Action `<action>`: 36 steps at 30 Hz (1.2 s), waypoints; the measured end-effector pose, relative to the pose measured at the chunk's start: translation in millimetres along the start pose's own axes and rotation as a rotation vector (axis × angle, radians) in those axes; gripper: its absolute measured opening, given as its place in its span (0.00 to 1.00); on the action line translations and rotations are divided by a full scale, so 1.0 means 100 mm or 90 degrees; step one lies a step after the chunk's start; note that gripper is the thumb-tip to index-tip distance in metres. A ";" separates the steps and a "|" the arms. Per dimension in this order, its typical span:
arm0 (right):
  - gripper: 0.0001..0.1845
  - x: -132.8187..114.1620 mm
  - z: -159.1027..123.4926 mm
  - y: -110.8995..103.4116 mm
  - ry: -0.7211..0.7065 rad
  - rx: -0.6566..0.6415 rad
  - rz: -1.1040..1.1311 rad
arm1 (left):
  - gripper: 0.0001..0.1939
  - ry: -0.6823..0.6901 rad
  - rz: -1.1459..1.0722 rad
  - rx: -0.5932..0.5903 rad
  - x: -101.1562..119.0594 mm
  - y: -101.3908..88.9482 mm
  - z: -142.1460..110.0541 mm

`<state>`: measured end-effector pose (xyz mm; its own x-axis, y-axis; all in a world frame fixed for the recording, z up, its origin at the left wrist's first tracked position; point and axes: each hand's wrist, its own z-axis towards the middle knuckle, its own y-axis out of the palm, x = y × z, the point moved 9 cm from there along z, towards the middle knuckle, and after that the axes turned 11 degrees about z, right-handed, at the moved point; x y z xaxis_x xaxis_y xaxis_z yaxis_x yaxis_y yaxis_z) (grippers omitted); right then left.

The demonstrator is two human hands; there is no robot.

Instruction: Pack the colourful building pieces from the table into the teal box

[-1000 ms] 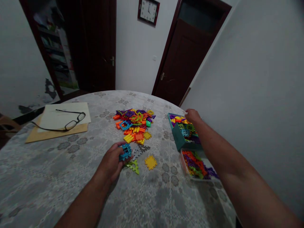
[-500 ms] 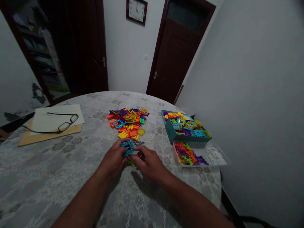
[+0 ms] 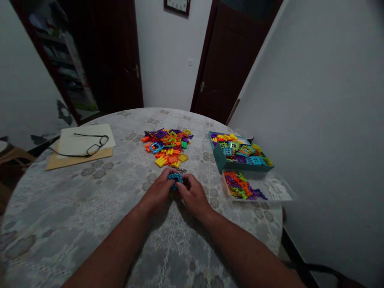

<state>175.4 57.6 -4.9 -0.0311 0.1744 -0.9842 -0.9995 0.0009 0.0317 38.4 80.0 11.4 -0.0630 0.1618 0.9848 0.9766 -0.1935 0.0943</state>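
Note:
My left hand (image 3: 159, 191) and my right hand (image 3: 193, 194) meet at the middle of the round table (image 3: 90, 208), fingers curled round a small blue block assembly (image 3: 175, 178) held between them. Just beyond lies a loose pile of coloured interlocking plastic blocks (image 3: 168, 146). What lies under my hands is hidden.
A teal box (image 3: 223, 162) full of blocks sits at the right, with a clear tray (image 3: 279, 192) of more blocks in front of it near the table edge. Black glasses (image 3: 94, 146) rest on papers at the far left. Two dark doors and a wall stand behind.
My right hand came back from the teal box to the blue assembly and now closes on it beside my left hand. The view has shifted slightly.

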 end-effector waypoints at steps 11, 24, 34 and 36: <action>0.11 -0.18 0.06 -0.17 -0.014 0.046 0.019 | 0.22 0.044 0.116 -0.055 0.21 0.08 -0.02; 0.18 -1.20 0.17 -1.12 -0.113 0.165 -0.185 | 0.25 0.179 0.297 -0.001 0.32 -0.11 0.02; 0.19 -1.48 0.45 -2.82 0.029 0.411 -0.703 | 0.14 0.209 0.478 0.161 0.43 -0.38 0.06; 0.21 -1.33 0.47 -2.85 0.077 0.396 -0.752 | 0.14 0.235 0.509 0.162 0.45 -0.37 0.05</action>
<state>464.6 80.5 125.0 0.8106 -0.3294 -0.4842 -0.2589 0.5400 -0.8008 0.9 99.2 51.6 0.6319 -0.2566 0.7313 0.7709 0.1107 -0.6272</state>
